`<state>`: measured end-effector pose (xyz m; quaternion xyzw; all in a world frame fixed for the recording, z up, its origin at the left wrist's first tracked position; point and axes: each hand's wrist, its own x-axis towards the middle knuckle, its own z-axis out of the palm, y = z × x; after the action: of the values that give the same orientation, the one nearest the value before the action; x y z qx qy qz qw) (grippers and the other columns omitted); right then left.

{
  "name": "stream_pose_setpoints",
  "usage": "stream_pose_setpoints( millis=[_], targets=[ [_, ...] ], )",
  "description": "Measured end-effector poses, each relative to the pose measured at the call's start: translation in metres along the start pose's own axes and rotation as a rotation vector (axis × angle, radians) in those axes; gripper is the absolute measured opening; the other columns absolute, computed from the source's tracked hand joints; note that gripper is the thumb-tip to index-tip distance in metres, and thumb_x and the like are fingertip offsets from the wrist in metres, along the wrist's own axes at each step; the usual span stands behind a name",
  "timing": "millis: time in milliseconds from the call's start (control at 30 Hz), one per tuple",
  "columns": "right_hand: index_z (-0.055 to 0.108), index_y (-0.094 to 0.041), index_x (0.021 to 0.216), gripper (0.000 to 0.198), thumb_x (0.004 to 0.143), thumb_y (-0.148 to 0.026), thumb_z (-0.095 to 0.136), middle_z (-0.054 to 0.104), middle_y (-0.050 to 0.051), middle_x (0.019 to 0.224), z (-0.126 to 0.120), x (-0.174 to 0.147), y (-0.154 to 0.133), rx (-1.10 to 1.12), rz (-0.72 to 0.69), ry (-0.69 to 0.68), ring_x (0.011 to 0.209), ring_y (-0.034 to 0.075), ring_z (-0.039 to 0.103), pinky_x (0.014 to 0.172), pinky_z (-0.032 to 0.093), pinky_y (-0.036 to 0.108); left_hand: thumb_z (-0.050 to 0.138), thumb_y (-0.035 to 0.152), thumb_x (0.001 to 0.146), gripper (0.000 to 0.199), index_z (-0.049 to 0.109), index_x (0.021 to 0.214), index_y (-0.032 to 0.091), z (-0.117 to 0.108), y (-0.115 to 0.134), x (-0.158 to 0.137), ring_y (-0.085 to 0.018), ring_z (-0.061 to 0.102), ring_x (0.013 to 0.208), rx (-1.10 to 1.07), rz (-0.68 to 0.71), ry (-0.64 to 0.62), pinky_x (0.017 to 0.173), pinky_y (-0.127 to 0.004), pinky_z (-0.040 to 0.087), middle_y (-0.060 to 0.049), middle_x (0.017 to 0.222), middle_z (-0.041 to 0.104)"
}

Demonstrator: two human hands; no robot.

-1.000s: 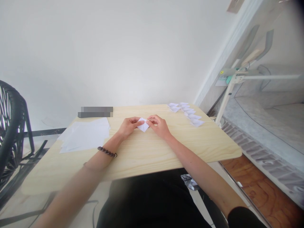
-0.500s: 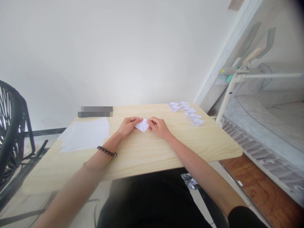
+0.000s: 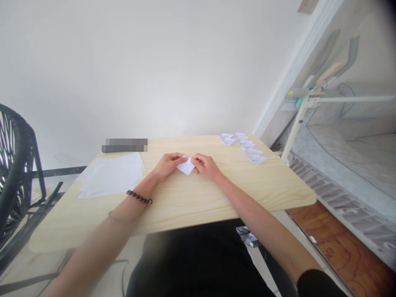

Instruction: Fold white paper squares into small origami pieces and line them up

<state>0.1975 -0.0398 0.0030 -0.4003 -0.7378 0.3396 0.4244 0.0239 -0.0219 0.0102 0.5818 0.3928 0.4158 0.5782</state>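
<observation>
While the left hand (image 3: 168, 166) and the right hand (image 3: 206, 167) pinch its 2 sides, fingertips closed, the small folded paper (image 3: 187, 168) is between them, above the middle of the bench (image 3: 192, 206). It should be light, thin and easy to crumple, so hold its edges softly. Paper shapes (image 3: 256, 159) lie farther off, to the right.

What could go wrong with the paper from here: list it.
The small folded paper is pinched by the left hand and right hand; an uneven pull might crease or tear it. The loose sheets lie unevenly near the left forearm, so a sweep could shift them. The folded pieces sit close together; a bump might scatter them.
</observation>
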Motion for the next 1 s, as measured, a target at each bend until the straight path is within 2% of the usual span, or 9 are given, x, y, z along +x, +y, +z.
stream_pose_setpoints(
  millis=[100, 200, 467, 600, 700, 900, 1000],
  targets=[
    [0.054, -0.018, 0.075, 0.023, 0.08, -0.037, 0.042, 0.051, -0.003, 0.06, 0.0, 0.0, -0.0001, -0.001, -0.016, -0.014, 0.046, 0.008, 0.05, 0.047, 0.04, 0.019, 0.068, 0.036, 0.06, 0.029, 0.066, 0.077, 0.013, -0.0022, 0.0, -0.0009, -0.016, 0.055, 0.067, 0.013, -0.002, -0.021, 0.061, -0.027, 0.04, -0.006, 0.075, 0.065],
    [0.054, -0.018, 0.075, 0.023, 0.08, -0.037, 0.042, 0.049, -0.003, 0.056, -0.0001, 0.0, -0.0006, -0.022, -0.02, -0.007, 0.045, 0.008, 0.049, 0.047, 0.04, 0.019, 0.067, 0.038, 0.061, 0.03, 0.066, 0.075, 0.012, -0.0029, -0.0009, -0.0009, -0.016, 0.055, 0.065, 0.013, -0.018, 0.015, 0.058, -0.027, 0.04, -0.007, 0.073, 0.064],
    [0.053, -0.018, 0.069, 0.03, 0.08, -0.043, 0.042, 0.052, -0.003, 0.055, 0.0, 0.0004, 0.0004, -0.069, -0.001, 0.046, 0.044, 0.008, 0.047, 0.047, 0.038, 0.019, 0.065, 0.041, 0.063, 0.035, 0.066, 0.085, 0.014, 0.0001, -0.0026, 0.0013, -0.016, 0.056, 0.07, -0.049, 0.013, 0.057, 0.062, -0.026, 0.043, -0.006, 0.079, 0.065],
    [0.054, -0.017, 0.071, 0.032, 0.08, -0.045, 0.041, 0.054, -0.002, 0.055, -0.0005, 0.0016, 0.0037, -0.089, 0.013, 0.132, 0.043, 0.008, 0.045, 0.047, 0.036, 0.021, 0.066, 0.039, 0.064, 0.037, 0.065, 0.091, 0.015, 0.001, -0.0008, 0.0007, -0.019, 0.057, 0.083, -0.091, -0.007, -0.013, 0.073, -0.031, 0.046, -0.007, 0.09, 0.065],
    [0.055, -0.017, 0.072, 0.033, 0.08, -0.046, 0.041, 0.053, -0.002, 0.053, -0.0001, 0.0022, 0.0056, -0.087, 0.029, 0.168, 0.044, 0.009, 0.046, 0.048, 0.037, 0.021, 0.065, 0.041, 0.064, 0.035, 0.066, 0.087, 0.013, 0.0008, 0.0005, -0.0005, -0.019, 0.058, 0.082, -0.054, -0.057, -0.071, 0.075, -0.033, 0.046, -0.007, 0.087, 0.066],
    [0.048, -0.018, 0.059, 0.039, 0.081, -0.048, 0.038, 0.051, -0.002, 0.05, 0.0003, 0.002, 0.0058, -0.123, 0.036, 0.166, 0.043, 0.009, 0.045, 0.048, 0.035, 0.022, 0.068, 0.044, 0.059, 0.039, 0.068, 0.083, 0.013, -0.0004, 0.0017, -0.0027, -0.02, 0.06, 0.079, -0.08, -0.053, -0.057, 0.074, -0.034, 0.048, -0.008, 0.084, 0.067],
    [0.048, -0.018, 0.059, 0.04, 0.082, -0.049, 0.037, 0.05, -0.003, 0.05, -0.0004, 0.0018, 0.0051, -0.121, 0.03, 0.144, 0.043, 0.008, 0.043, 0.048, 0.034, 0.022, 0.068, 0.042, 0.06, 0.039, 0.068, 0.085, 0.013, -0.0011, 0.0016, -0.0027, -0.02, 0.059, 0.081, -0.092, -0.063, -0.06, 0.075, -0.033, 0.047, -0.008, 0.085, 0.067]
  ],
)
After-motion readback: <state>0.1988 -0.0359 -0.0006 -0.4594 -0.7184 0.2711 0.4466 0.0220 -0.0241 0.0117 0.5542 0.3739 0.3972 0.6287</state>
